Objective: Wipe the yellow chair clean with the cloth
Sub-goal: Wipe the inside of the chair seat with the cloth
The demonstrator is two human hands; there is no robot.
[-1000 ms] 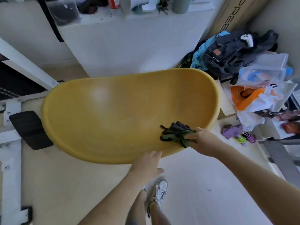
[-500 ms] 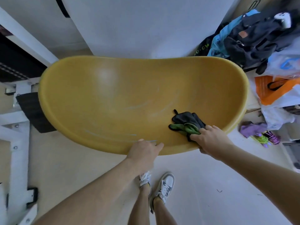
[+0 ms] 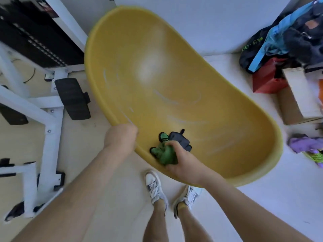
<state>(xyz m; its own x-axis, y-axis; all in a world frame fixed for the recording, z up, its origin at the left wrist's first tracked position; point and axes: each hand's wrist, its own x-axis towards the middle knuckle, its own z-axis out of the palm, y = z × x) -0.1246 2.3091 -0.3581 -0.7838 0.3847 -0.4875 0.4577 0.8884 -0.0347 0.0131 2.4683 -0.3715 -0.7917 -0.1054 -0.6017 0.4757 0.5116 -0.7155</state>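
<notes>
Pale floor (image 3: 288, 189), yellow chair (image 3: 174, 84) now turned diag., cloth (image 3: 166, 153) nearer rim

One yellow chair (image 3: 174, 84) is in view, and all else is placed from it. One cloth (image 3: 166, 154), green and dark, lies inside its shell. Two hands meet it: the left hand (image 3: 120, 137) at its near rim, the right hand (image 3: 181, 163) inside the shell, on the cloth. Two white sneakers (image 3: 154, 186) (image 3: 187, 194) stand on the floor below that rim. Two black pads (image 3: 73, 98) (image 3: 13, 116) sit left of the chair. To its right are one red bag (image 3: 267, 79), one cardboard box (image 3: 293, 102) and one purple bundle (image 3: 304, 144).
</notes>
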